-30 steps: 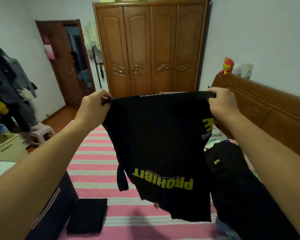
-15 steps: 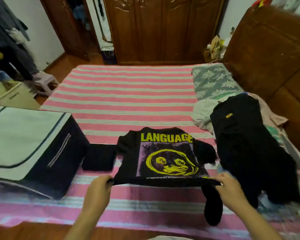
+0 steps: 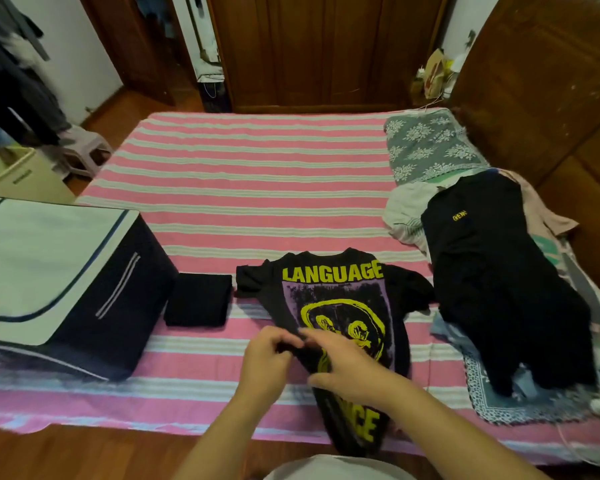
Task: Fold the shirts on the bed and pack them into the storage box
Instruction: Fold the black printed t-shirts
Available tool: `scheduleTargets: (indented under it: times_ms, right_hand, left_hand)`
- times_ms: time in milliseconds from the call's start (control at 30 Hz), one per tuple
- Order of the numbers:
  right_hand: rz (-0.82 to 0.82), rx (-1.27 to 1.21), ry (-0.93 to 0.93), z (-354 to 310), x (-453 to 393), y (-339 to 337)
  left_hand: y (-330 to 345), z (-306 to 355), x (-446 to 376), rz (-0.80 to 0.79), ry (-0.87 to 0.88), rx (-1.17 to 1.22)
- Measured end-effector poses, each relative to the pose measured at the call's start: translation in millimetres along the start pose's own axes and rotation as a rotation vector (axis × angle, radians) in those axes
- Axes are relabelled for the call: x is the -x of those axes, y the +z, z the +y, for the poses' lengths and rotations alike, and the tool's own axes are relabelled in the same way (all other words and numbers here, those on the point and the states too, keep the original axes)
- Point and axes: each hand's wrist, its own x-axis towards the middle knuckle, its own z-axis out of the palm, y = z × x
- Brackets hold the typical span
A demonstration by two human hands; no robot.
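left fingers (image 3: 284,341) pinch the printed black shirt (image 3: 333,299); right fingers (image 3: 314,336) lie released on it.

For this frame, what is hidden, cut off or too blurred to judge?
- Storage box: head view; its closed lid hides the contents, and the left edge cuts it off.
- Printed shirt: both hands cover its middle.
- Left hand: motion blur; whether it pinches the fabric is unclear.
- Right hand: fingers blurred.
- Clothes pile: the top black garment hides those beneath.
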Motion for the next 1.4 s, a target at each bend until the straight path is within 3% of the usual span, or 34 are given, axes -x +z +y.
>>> scheduleTargets:
  times_ms: [67, 133, 200, 267, 333, 400, 500, 633, 733, 833, 900, 1000, 1067, 1133, 1200, 1267, 1333, 1400]
  right_hand:
    - [0.171, -0.007, -0.077, -25.6, -14.9, 2.2]
    - [0.357, -0.091, -0.024, -32.9, -20.8, -4.6]
    - [0.443, -0.439, 0.066, -45.8, -19.2, -22.8]
    - [0.445, -0.749, 0.090, -61.4, -15.0, -46.4]
    - [0.402, -0.832, 0.034, -78.2, -9.4, -71.6]
    - [0.337, -0.809, -0.035, -94.7, -4.0, -93.3]
    - [0.350, -0.775, -0.097, -115.7, 0.3, -122.6]
    - [0.434, -0.925, -0.159, -132.9, 3.0, -158.0]
    - [0.463, -1.052, -0.237, -145.6, 7.0, -186.1]
    - [0.620, -1.121, -0.358, -157.6, 13.3, -222.3]
    - [0.833, -1.003, -0.367, -153.2, 10.0, -248.0]
    - [1.125, -0.605, -0.115, -113.9, -12.6, -279.0]
    - [1.046, -0.278, 0.032, -79.5, -30.1, -282.7]
    - [0.877, -0.038, 0.157, -44.6, -45.3, -273.5]
    - [0.786, 0.055, 0.321, -13.9, -55.0, -263.0]
    - [0.713, -0.210, 0.476, 9.2, -63.9, -252.7]
    - [0.629, -0.782, 0.553, 17.2, -75.6, -245.8]
    - [0.663, -1.055, 0.475, 11.6, -92.2, -262.8]
  left_hand:
    - [-0.7, 25.2, 2.8, -0.067, 0.086, 0.071]
    - [-10.5, 48.8, 3.5, -0.037, 0.108, 0.326]
    - [-24.8, 53.2, -2.6, 0.041, 0.109, 0.467]
    - [-31.8, 44.8, -7.6, -0.023, 0.110, 0.412]
    - [-28.2, 35.1, -7.9, -0.219, 0.108, 0.350]
    - [-19.8, 33.6, -5.2, -0.317, 0.136, 0.255]
    - [-9.5, 39.8, -8.6, -0.232, 0.218, 0.147]
    - [-8.9, 44.6, -21.0, -0.020, 0.235, 0.118]
    - [-16.3, 53.4, -22.0, -0.250, 0.278, -0.010]
    - [-27.3, 49.6, -25.1, -0.449, 0.266, -0.099]
    - [-47.6, 40.5, -40.4, -0.379, 0.190, -0.075]
    - [-101.7, 32.3, -72.5, 0.002, 0.220, -0.166]
    - [-144.0, 30.8, -92.6, 0.136, 0.221, -0.312]
    - [-176.3, 19.3, -115.4, 0.010, 0.149, -0.618]
    - [-192.7, -8.5, -127.7, -0.155, -0.040, -0.960]
    - [-202.0, -38.6, -129.5, -0.161, -0.170, -1.088]
    - [-212.6, -42.8, -143.7, 0.021, -0.218, -1.010]
    - [-222.6, 0.2, -175.2, 0.234, -0.143, -0.900]
